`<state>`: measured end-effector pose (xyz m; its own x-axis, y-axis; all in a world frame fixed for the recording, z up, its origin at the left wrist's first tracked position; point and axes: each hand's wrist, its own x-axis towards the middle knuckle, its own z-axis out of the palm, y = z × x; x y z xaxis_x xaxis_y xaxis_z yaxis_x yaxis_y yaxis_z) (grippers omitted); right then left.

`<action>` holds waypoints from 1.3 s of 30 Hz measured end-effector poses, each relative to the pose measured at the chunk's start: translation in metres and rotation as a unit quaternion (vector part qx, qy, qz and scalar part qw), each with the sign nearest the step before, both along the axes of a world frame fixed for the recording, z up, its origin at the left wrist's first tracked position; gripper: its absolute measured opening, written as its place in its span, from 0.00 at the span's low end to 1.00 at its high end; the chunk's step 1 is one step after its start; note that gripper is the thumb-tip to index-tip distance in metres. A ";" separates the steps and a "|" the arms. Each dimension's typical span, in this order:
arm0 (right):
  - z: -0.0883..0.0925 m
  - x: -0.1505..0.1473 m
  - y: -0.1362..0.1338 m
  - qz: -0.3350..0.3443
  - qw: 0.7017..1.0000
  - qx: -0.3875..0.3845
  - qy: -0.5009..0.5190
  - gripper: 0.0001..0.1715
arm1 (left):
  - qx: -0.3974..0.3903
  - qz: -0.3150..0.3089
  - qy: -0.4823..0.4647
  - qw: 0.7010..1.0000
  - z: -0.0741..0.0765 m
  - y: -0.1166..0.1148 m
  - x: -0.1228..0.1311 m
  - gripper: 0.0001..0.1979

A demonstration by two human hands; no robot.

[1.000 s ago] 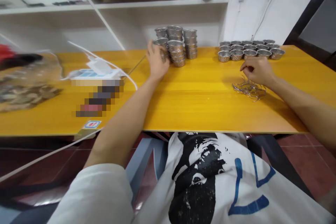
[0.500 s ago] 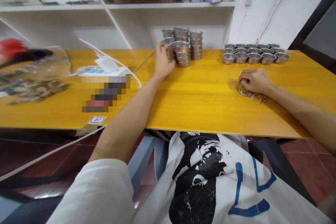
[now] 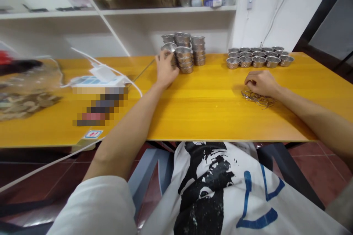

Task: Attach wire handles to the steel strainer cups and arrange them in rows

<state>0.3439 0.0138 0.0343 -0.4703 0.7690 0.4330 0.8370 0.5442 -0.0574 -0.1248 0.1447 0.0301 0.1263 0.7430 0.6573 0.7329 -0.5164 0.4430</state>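
My left hand (image 3: pixel 164 69) reaches to the back of the yellow table (image 3: pixel 209 106) and curls round the nearest stack of small perforated metal cups (image 3: pixel 184 52), gripping the top cup of the front-left stack. My right hand (image 3: pixel 259 82) rests on a heap of thin wire rings (image 3: pixel 257 98), its fingers curled down and pinched into the wires. Two rows of single metal cups (image 3: pixel 257 57) stand behind the right hand.
A white power strip with cables (image 3: pixel 96 78) lies left of my left arm. A clear plastic bag of dark parts (image 3: pixel 24 88) sits at the far left. A white shelf (image 3: pixel 118 11) with a cardboard box runs behind the table.
Both hands stay almost in place. The right hand has lowered onto the wire rings and closed its fingers. The view has shifted slightly.
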 end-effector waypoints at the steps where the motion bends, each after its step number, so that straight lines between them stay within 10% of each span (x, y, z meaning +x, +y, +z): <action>1: 0.002 0.002 0.001 -0.001 1.000 -0.004 0.013 0.15 | 0.005 -0.010 0.002 1.000 0.000 0.002 -0.001 0.36; 8: 0.020 0.019 0.005 -0.017 0.985 -0.074 0.153 0.14 | 0.034 -0.025 -0.013 0.999 0.004 0.003 0.002 0.34; 17: 0.028 0.033 0.008 0.024 0.988 -0.148 0.034 0.11 | 0.163 -0.065 0.018 0.984 0.032 -0.023 0.015 0.38; 22: 0.028 0.032 0.008 0.037 0.980 -0.198 -0.005 0.07 | 0.190 -0.264 0.083 0.942 0.036 -0.072 0.053 0.31; 29: 0.022 0.014 -0.002 0.021 0.986 -0.124 -0.112 0.16 | 0.077 -0.441 0.071 0.892 0.031 -0.152 0.112 0.23; 39: 0.030 0.007 -0.014 -0.009 0.999 0.027 -0.016 0.21 | -0.046 -0.429 0.120 0.894 0.032 -0.151 0.108 0.25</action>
<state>0.3511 0.0003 0.0640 -0.4713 0.7532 0.4589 0.8473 0.5311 -0.0014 -0.0165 -0.0066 0.0624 0.8051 0.3551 0.4750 0.1649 -0.9034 0.3958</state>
